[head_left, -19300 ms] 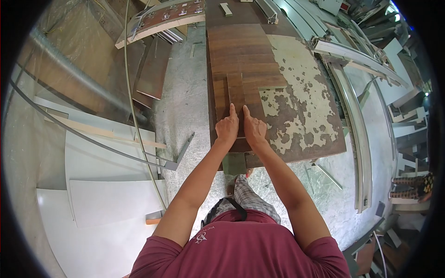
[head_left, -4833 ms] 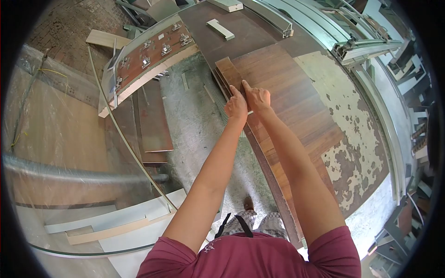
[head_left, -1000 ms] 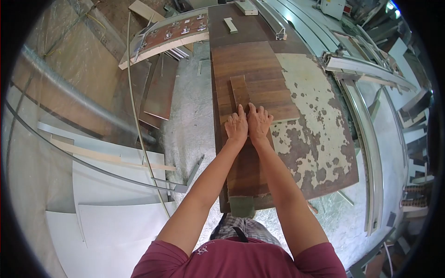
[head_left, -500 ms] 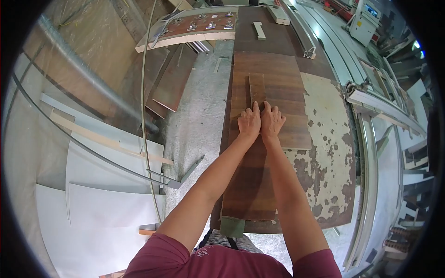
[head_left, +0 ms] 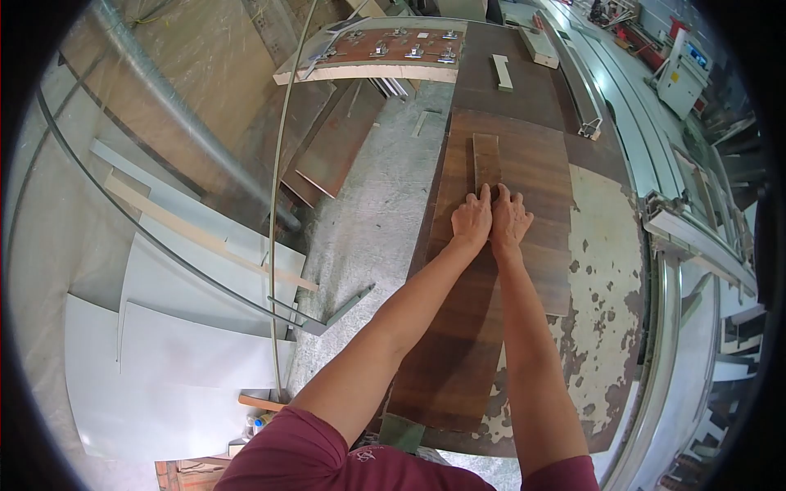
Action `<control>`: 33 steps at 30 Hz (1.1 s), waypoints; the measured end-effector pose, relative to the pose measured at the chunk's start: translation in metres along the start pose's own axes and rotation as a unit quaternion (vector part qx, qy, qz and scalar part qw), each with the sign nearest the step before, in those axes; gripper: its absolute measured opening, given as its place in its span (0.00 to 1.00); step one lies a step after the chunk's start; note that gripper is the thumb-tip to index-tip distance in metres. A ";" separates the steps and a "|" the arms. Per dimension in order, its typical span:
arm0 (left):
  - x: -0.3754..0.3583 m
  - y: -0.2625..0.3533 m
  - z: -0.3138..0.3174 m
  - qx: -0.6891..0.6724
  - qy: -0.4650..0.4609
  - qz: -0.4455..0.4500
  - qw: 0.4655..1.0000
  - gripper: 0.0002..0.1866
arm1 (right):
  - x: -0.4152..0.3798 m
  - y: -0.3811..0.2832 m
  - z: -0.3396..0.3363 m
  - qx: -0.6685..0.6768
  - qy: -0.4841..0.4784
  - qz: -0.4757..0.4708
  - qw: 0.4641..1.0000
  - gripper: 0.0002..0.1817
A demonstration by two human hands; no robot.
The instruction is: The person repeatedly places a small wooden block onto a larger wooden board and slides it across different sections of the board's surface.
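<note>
Both my hands are on a narrow brown wooden block, which lies lengthwise on a brown wood-grain sheet. My left hand presses along the block's left side, fingers curled and index finger pointing forward. Close against it, my right hand grips the right side with bent fingers. The near end of the block is hidden under my hands. Beneath my forearms a second, darker wood-grain strip runs toward my body.
The worktable has a patchy, peeling cream surface on the right. A small pale strip lies farther up. Metal rails run along the right side. A board with metal clips stands far left, white sheets lean nearer.
My hands and the wooden block have slid a little forward, toward the sheet's far edge. The whole view has shifted, so surroundings appear lower and farther right.
</note>
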State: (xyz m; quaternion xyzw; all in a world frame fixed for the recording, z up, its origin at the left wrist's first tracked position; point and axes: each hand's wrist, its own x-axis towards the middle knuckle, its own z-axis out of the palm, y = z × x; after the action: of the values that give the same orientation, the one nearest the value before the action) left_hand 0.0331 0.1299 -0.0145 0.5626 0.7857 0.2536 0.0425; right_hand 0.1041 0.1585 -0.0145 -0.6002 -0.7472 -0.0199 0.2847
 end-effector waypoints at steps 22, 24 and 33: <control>0.080 0.005 0.018 0.028 0.000 -0.011 1.000 0.19 | 0.078 0.004 0.039 0.020 -0.039 0.006 0.999 0.16; 0.083 0.005 0.018 0.027 0.002 -0.012 1.000 0.19 | 0.081 0.004 0.040 0.021 -0.043 0.008 0.999 0.16; 0.094 0.005 0.022 0.021 0.003 -0.013 1.000 0.19 | 0.091 0.004 0.046 0.013 -0.047 0.010 0.999 0.16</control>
State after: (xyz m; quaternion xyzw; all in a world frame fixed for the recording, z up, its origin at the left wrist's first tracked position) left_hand 0.0105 0.2238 -0.0108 0.5526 0.7980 0.2383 0.0312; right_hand 0.0784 0.2571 -0.0133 -0.6043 -0.7537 0.0208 0.2575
